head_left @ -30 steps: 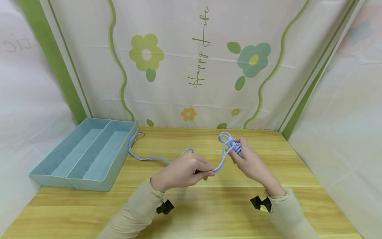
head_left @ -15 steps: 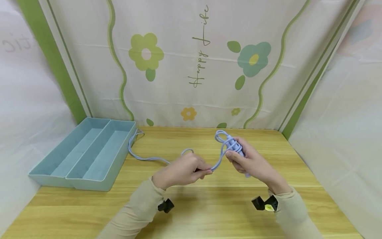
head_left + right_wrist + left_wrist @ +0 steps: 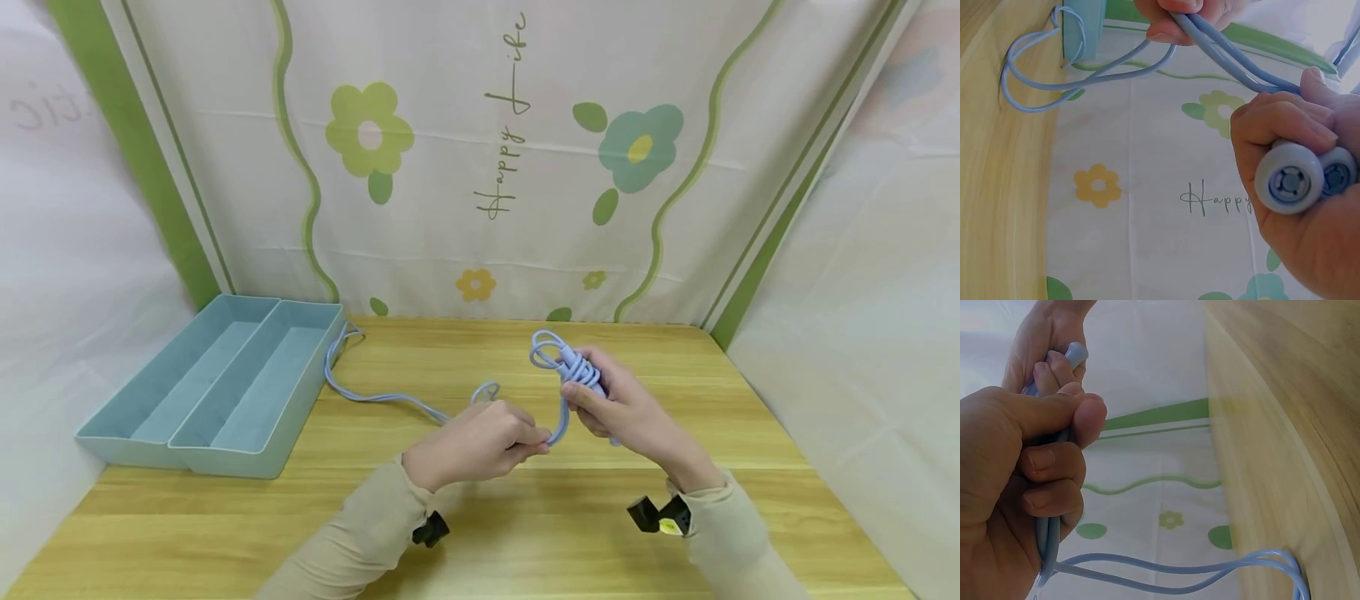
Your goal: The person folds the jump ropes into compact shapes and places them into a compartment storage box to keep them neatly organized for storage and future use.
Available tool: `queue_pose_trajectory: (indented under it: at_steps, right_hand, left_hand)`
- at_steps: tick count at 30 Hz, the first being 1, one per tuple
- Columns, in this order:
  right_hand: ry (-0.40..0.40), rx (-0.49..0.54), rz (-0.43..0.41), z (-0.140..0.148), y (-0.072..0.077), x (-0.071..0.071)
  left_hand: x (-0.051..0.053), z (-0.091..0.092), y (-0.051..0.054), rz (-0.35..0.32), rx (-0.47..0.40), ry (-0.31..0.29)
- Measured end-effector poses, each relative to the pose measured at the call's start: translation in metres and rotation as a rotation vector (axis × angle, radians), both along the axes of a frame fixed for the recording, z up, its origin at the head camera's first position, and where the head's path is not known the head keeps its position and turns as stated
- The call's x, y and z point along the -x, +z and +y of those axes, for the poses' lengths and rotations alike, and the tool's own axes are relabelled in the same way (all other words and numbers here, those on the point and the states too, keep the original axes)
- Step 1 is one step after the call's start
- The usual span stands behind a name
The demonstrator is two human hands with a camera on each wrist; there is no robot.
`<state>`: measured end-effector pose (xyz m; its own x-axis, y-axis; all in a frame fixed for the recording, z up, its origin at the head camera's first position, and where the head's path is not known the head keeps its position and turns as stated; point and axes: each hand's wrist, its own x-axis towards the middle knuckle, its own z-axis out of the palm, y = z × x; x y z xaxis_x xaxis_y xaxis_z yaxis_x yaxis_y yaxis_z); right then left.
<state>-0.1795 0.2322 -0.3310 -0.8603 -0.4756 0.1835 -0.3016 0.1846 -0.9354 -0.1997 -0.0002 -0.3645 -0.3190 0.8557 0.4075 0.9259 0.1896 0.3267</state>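
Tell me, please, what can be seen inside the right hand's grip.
The right hand holds two blue handles, seen end-on in the right wrist view, with cord wound round them. Its grip hides much of their sides.

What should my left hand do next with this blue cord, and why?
Perhaps wind another turn around the handles: the left hand grips the cord, the right hand holds the already wrapped handles, and loose cord trails toward the blue trays.

Above the wooden table [image 3: 570,542], the right-hand grip [image 3: 628,410] holds blue handles [image 3: 579,368] wrapped in cord [image 3: 384,397], while the left-hand grip [image 3: 480,443] pinches that cord (the rest snakes across to just beside two blue trays [image 3: 225,463] on the left).
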Motion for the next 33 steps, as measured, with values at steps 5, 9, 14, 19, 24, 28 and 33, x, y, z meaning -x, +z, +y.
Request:
queue_pose_trajectory:
  at_steps: [5, 9, 14, 19, 24, 28, 33]
  right_hand:
    - [-0.032, -0.022, 0.036, -0.004, 0.000, 0.001]
    - [-0.090, -0.054, 0.061, -0.006, 0.001, 0.001]
    - [-0.132, -0.064, 0.104, -0.002, 0.002, 0.002]
    - [-0.145, -0.048, 0.137, 0.002, 0.002, 0.004]
    - [-0.153, -0.048, 0.169, 0.004, 0.005, 0.004]
    - [-0.148, -0.051, 0.179, 0.005, 0.008, 0.002]
    - [-0.130, -0.048, 0.180, 0.006, 0.009, 0.001]
  left_hand:
    - [0.001, 0.001, -0.001, 0.046, 0.028, 0.026]
    - [0.003, 0.001, -0.003, 0.046, 0.029, 0.088]
    - [0.009, -0.002, -0.005, -0.004, -0.022, 0.198]
    - [0.014, -0.006, -0.005, -0.047, -0.083, 0.236]
    - [0.021, -0.010, -0.004, -0.114, -0.172, 0.192]
    - [0.028, -0.016, -0.004, -0.228, -0.227, 0.146]
    - [0.037, -0.024, -0.007, -0.420, -0.274, 0.117]
